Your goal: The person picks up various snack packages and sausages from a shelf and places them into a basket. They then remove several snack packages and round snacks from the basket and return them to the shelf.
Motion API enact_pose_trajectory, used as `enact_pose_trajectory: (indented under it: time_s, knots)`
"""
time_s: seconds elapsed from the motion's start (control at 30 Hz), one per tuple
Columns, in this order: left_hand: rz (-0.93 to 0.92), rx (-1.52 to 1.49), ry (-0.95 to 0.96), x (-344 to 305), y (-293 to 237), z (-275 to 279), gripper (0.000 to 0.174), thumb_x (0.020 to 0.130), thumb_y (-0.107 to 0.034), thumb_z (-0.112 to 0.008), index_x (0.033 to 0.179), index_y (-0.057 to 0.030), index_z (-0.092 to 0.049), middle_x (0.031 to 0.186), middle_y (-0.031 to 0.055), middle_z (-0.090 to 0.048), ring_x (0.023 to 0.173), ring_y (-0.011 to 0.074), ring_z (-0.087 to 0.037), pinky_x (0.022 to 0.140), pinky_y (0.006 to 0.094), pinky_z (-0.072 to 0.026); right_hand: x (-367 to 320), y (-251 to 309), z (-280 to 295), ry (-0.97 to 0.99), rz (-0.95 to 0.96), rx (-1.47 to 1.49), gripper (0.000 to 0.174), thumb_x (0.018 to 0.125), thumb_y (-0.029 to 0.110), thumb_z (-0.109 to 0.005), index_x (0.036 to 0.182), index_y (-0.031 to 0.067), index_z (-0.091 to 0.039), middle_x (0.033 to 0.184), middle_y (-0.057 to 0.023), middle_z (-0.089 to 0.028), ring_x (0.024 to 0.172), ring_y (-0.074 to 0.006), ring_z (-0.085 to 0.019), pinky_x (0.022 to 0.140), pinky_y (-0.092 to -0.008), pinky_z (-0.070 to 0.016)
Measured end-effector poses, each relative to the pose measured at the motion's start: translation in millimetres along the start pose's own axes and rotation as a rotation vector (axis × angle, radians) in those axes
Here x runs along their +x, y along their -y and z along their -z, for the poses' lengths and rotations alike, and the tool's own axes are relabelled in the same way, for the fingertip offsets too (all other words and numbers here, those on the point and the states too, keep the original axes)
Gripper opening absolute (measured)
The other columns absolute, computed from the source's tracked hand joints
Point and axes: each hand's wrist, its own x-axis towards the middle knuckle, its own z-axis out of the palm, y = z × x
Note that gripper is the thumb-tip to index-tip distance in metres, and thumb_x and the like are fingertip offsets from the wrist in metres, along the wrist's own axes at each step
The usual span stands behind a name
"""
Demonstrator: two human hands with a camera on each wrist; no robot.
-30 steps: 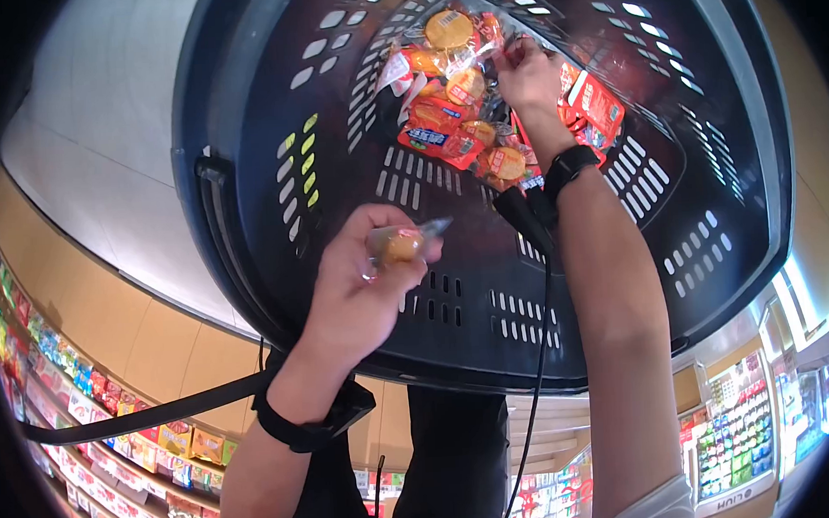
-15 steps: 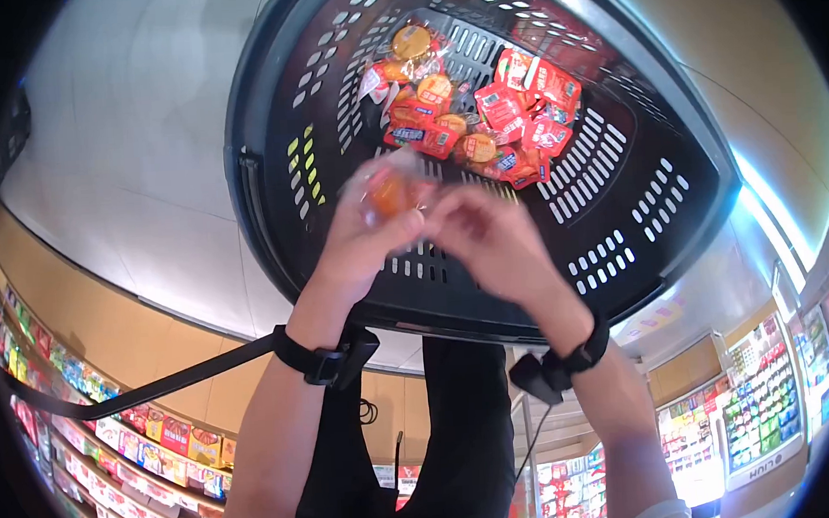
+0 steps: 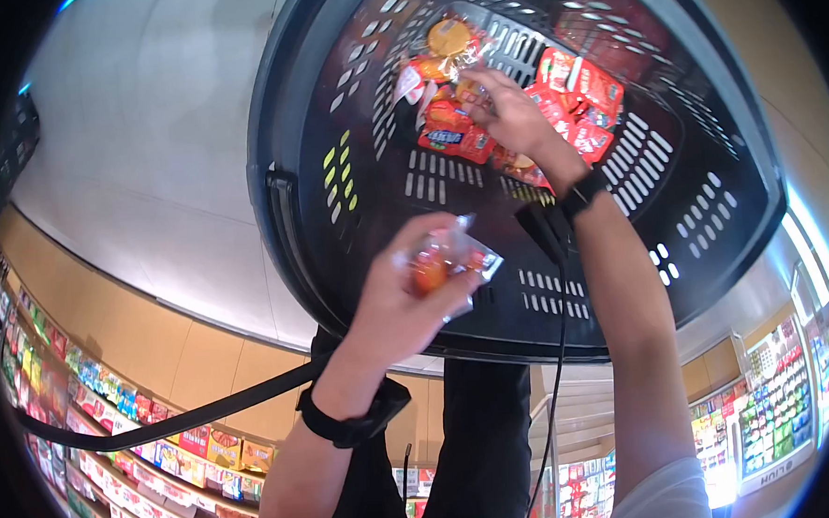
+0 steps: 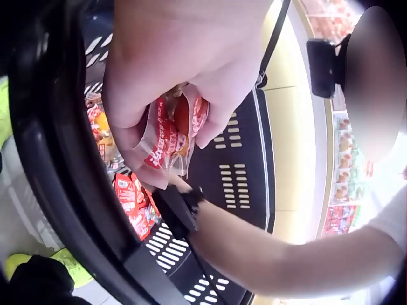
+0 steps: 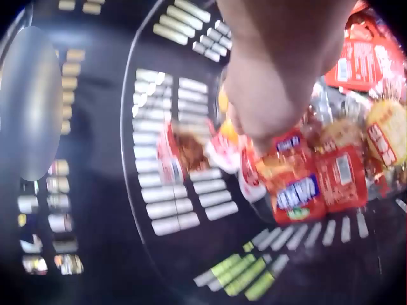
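My left hand (image 3: 384, 303) holds small clear-wrapped snack packets (image 3: 433, 263) over the near side of a black shopping basket (image 3: 330, 254). In the left wrist view, red lettering shows on the clear wrapping (image 4: 166, 136), with thumb and fingers around it. My right hand (image 3: 525, 127) reaches deep into the basket, fingertips at the left group of packets. There a round golden packet (image 3: 450, 37) and a red packet with blue lettering (image 3: 443, 138) lie. The right wrist view shows the right hand (image 5: 270, 95) over this group, its fingertips hidden; I cannot tell whether it grips one.
More red packets (image 3: 593, 90) lie on the right of the basket floor. Cameras with straps sit on both wrists, and a black cable (image 3: 556, 364) runs down from the right one. Stocked store shelves (image 3: 181, 459) curve along the lower left, and a display (image 3: 774, 409) stands at the right.
My right hand came back from the basket to meet the left hand, then went down again to the left group of packets. My left hand's bundle looks larger than a second ago.
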Motion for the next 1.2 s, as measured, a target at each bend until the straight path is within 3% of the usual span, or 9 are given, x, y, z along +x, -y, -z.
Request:
enact_pose_trajectory:
  time_s: [0.07, 0.17, 0.33, 0.4, 0.43, 0.63, 0.87, 0.93, 1.2]
  knots:
    - [0.015, 0.060, 0.022, 0, 6, -4, 0.042, 0.080, 0.000, -0.064, 0.117, -0.0049, -0.046, 0.096, 0.0064, -0.061, 0.083, 0.0105, -0.060, 0.066, 0.0232, -0.0519, 3, 1, -32, -0.098, 0.171, -0.415, 0.038, 0.083, 0.023, -0.058, 0.121, 0.0184, -0.056, 0.146, -0.0098, -0.026, 0.131, -0.0314, -0.032, 0.106, -0.0433, -0.0299]
    - [0.047, 0.054, 0.087, -10, 18, -9, 0.040, 0.080, -0.001, -0.064, 0.116, -0.0059, -0.048, 0.094, 0.0054, -0.060, 0.080, 0.0090, -0.057, 0.067, 0.0227, -0.0489, -19, -9, -45, -0.208, 0.289, -0.477, 0.033, 0.081, 0.021, -0.058, 0.114, 0.0194, -0.061, 0.147, -0.0091, -0.024, 0.131, -0.0324, -0.031, 0.107, -0.0454, -0.0288]
    - [-0.010, 0.204, 0.112, -14, 22, -6, 0.039, 0.080, -0.005, -0.064, 0.115, -0.0076, -0.048, 0.094, 0.0064, -0.059, 0.076, 0.0093, -0.057, 0.068, 0.0237, -0.0480, -52, -12, -8, 0.165, 0.113, -0.691, 0.023, 0.079, 0.018, -0.060, 0.100, 0.0116, -0.067, 0.140, -0.0069, -0.037, 0.120, -0.0280, -0.046, 0.096, -0.0438, -0.0406]
    - [-0.001, 0.170, 0.087, -10, 22, -5, 0.040, 0.079, -0.002, -0.065, 0.115, -0.0064, -0.049, 0.095, 0.0059, -0.060, 0.079, 0.0089, -0.057, 0.067, 0.0231, -0.0492, -46, -1, 10, 0.538, -0.318, -0.772, 0.042, 0.079, 0.029, -0.066, 0.114, 0.0088, -0.056, 0.125, -0.0137, -0.050, 0.108, -0.0256, -0.056, 0.087, -0.0439, -0.0465]
    - [0.020, 0.134, 0.058, -10, 24, -5, 0.041, 0.078, 0.000, -0.066, 0.115, -0.0052, -0.049, 0.096, 0.0053, -0.060, 0.083, 0.0085, -0.057, 0.067, 0.0225, -0.0504, -41, 13, 19, 0.540, -0.318, -0.776, 0.042, 0.079, 0.029, -0.066, 0.114, 0.0088, -0.056, 0.125, -0.0137, -0.050, 0.108, -0.0256, -0.056, 0.087, -0.0439, -0.0465]
    - [0.007, 0.116, 0.088, -7, 26, -4, 0.040, 0.078, 0.000, -0.066, 0.114, -0.0045, -0.048, 0.095, 0.0056, -0.060, 0.081, 0.0088, -0.058, 0.065, 0.0228, -0.0514, 33, 87, -22, -0.372, -0.190, 0.208, 0.075, 0.070, 0.026, -0.073, 0.133, 0.0077, -0.037, 0.119, -0.0113, -0.058, 0.105, -0.0295, -0.058, 0.089, -0.0374, -0.0468]
    - [0.057, -0.035, 0.035, -8, 26, -1, 0.039, 0.080, -0.004, -0.066, 0.114, -0.0047, -0.047, 0.094, 0.0053, -0.059, 0.081, 0.0087, -0.057, 0.064, 0.0232, -0.0509, 46, 37, -55, -0.274, -0.324, 0.686, 0.049, 0.077, 0.010, -0.067, 0.120, -0.0064, -0.050, 0.107, -0.0118, -0.063, 0.099, -0.0172, -0.059, 0.085, -0.0275, -0.0463]
    - [0.079, -0.050, 0.029, -7, 30, -2, 0.039, 0.080, -0.004, -0.066, 0.114, -0.0045, -0.047, 0.094, 0.0051, -0.059, 0.080, 0.0090, -0.058, 0.063, 0.0238, -0.0516, 9, 23, -32, -0.052, -0.396, 0.838, 0.046, 0.078, 0.005, -0.066, 0.119, -0.0077, -0.050, 0.105, -0.0115, -0.063, 0.096, -0.0189, -0.060, 0.084, -0.0287, -0.0472]
    - [0.117, -0.053, -0.022, -10, 26, -4, 0.039, 0.081, -0.004, -0.065, 0.116, -0.0052, -0.048, 0.095, 0.0049, -0.061, 0.082, 0.0106, -0.060, 0.064, 0.0245, -0.0522, -102, -34, 13, -0.216, -0.685, 1.114, 0.043, 0.079, 0.009, -0.070, 0.117, -0.0050, -0.055, 0.103, -0.0115, -0.063, 0.087, -0.0158, -0.062, 0.072, -0.0247, -0.0492]
